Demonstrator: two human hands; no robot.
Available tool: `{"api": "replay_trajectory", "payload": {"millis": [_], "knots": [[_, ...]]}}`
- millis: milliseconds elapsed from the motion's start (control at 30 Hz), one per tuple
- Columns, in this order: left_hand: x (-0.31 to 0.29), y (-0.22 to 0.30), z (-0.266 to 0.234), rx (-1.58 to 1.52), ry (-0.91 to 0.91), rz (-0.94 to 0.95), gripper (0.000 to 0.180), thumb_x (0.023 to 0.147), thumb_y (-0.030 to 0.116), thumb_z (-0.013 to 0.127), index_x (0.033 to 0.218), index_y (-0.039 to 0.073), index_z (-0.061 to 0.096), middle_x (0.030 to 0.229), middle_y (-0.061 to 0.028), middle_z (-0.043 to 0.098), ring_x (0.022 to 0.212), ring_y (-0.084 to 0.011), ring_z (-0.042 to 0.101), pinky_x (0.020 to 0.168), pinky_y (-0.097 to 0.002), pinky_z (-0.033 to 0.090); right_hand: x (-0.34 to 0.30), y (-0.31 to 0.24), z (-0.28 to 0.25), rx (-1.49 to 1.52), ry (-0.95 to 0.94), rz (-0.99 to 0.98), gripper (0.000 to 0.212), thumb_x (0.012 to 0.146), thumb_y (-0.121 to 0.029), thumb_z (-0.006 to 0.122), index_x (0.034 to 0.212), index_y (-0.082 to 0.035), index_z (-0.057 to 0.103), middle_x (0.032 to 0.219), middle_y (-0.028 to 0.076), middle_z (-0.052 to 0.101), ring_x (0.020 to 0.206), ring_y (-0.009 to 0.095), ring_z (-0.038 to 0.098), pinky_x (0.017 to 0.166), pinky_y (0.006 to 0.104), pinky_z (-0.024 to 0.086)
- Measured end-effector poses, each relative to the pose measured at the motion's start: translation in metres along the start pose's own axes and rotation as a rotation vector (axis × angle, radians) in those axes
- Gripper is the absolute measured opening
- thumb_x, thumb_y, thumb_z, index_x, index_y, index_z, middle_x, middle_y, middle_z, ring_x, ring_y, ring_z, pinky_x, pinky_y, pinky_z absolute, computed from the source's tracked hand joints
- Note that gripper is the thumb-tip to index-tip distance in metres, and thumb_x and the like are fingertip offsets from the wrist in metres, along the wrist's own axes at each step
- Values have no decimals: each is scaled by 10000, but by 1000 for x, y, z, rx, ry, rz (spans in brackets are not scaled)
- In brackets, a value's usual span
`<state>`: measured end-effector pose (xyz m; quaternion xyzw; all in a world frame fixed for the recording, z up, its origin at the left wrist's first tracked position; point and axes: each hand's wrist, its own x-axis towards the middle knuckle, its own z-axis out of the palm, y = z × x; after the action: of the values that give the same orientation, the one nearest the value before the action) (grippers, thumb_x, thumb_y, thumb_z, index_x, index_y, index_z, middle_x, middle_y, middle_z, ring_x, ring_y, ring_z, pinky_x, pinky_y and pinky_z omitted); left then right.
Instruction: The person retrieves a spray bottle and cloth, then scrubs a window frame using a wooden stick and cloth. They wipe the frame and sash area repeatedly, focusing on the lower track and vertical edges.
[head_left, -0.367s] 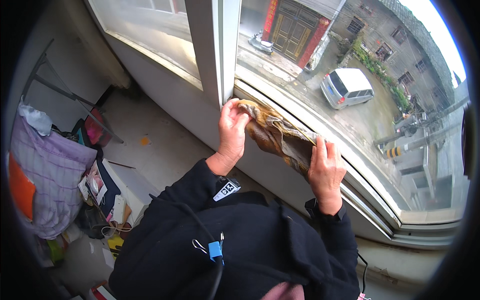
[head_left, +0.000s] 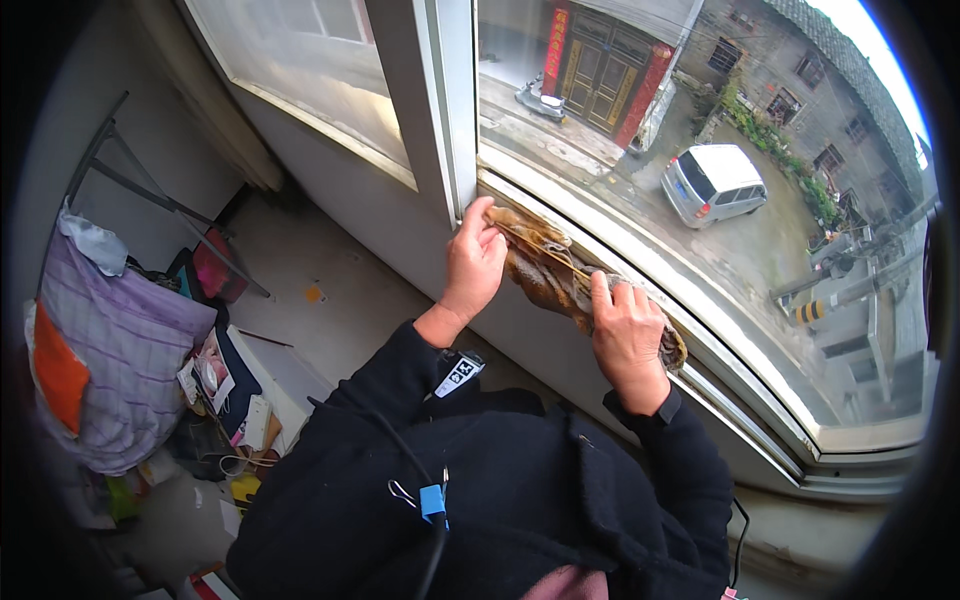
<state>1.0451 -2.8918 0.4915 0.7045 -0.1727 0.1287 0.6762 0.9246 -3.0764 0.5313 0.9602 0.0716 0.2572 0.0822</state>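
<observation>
A crumpled, stained brown and grey rag [head_left: 545, 288] lies along the sill and track of the sliding window [head_left: 725, 378]. Its left end is pinched between the thumb and fingers of my left hand [head_left: 474, 268], close to the upright frame. My right hand [head_left: 630, 335] is closed over the rag farther right, and a bunched bit of it sticks out beyond the fingers. Across the top of the cloth runs a thin yellowish stick [head_left: 550, 254], its right end reaching my right fingers. What lies beneath the rag is hidden.
To the left on the floor are a purple checked cloth [head_left: 130, 350], an orange piece [head_left: 57, 370], a metal frame [head_left: 150, 190] and a pile of papers and bags. A black cable [head_left: 385, 430] hangs over my chest. Outside the glass stands a white van [head_left: 715, 182].
My right hand has shifted left along the rag, so its bunched right end now shows past the fingers. The rag lies lower against the sill. My left hand keeps its pinch.
</observation>
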Motion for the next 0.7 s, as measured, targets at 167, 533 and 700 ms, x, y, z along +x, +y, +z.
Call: {"api": "replay_trajectory", "payload": {"millis": [167,533,700], "knots": [[6,23,-31,348,194,248,97,866,56,638,925,-21,634,707,-16,614,570,-67,567,497,-195,455,-5,1,16,31,-22,6,397,714,-123,577,1104,-71,619,775,63,554,701,223,562,552,337,460],[25,34,-14,33,276,-33,149,854,100,663,784,-25,621,581,26,535,539,-39,442,495,-233,383,-7,5,22,90,27,10,348,741,-120,565,1077,-68,636,752,48,563,704,209,579,549,330,472],[1,37,-17,116,223,110,87,865,36,634,789,-5,621,634,76,511,561,-2,411,496,-186,335,-7,5,21,94,40,14,346,742,-119,565,1077,-68,634,761,52,569,707,213,588,555,327,478]]}}
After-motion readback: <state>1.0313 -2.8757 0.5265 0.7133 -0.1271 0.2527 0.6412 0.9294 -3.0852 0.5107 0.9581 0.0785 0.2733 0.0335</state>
